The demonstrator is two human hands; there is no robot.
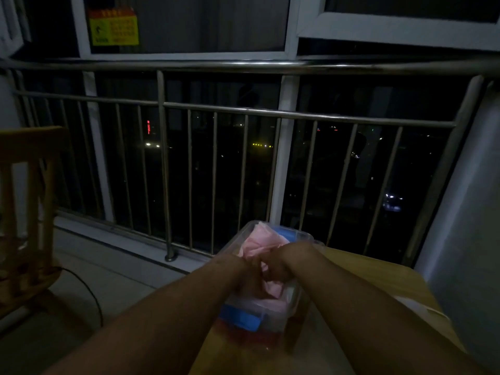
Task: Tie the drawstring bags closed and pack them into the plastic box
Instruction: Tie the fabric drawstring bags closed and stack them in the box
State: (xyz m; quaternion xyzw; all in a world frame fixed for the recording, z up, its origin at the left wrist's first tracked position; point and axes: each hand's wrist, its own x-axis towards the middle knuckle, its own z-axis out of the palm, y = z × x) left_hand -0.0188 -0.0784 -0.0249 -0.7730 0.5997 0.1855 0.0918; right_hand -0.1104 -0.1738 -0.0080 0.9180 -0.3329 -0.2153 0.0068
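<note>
Both hands are bunched together, left hand and right hand pinched on the crumpled pink fabric drawstring bag, right above the clear plastic box with blue latches. Box's long axis is pointed toward the steel balcony railing, so a straight-down push is probably needed.

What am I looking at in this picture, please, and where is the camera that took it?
There is no machine here: a person works with two bare hands. The one picture comes from a camera worn on the head, looking forward and down, so both forearms reach out from below. On the table stands a clear box with blue clips, with pink bags inside. The left hand and right hand meet over it and both seem to pinch a pink bag; the dim light hides any drawstring. Behind are a railing and, left, a chair.
</note>
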